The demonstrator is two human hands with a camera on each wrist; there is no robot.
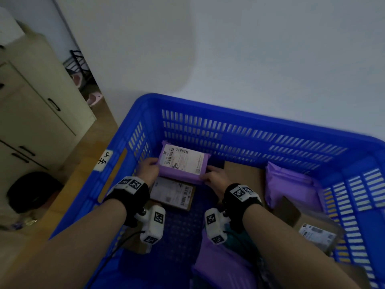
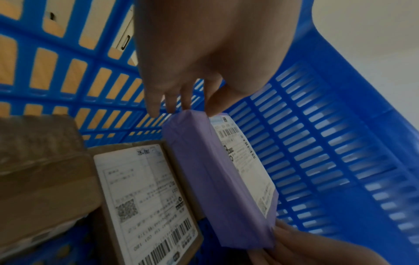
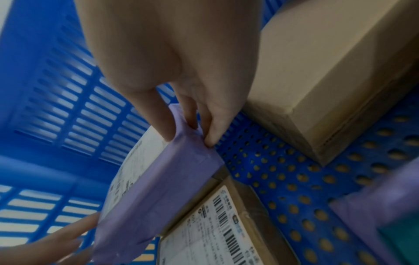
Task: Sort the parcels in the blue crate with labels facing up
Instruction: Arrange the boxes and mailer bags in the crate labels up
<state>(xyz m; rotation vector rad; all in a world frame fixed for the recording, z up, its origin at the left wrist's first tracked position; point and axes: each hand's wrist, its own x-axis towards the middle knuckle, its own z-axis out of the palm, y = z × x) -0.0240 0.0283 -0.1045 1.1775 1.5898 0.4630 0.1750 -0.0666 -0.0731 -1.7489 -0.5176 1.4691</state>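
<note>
Both hands are down inside the blue crate, gripping one purple parcel by its two short ends. The left hand has its fingers curled over the end at nine o'clock, thumb on the label side; the right hand pinches the end at three o'clock, thumb on top and fingers tucked beneath. The parcel sits toward the crate's far left corner, around eleven o'clock, its white shipping label facing up and tilted a little toward the person. Whether it touches the crate floor I cannot tell.

Just nearer, at its six o'clock edge, a flat brown box lies with its label up. A plain cardboard box stands at about two o'clock from the held parcel. More purple bags are heaped at three o'clock along the right wall, and another box with a label lies at four o'clock.
</note>
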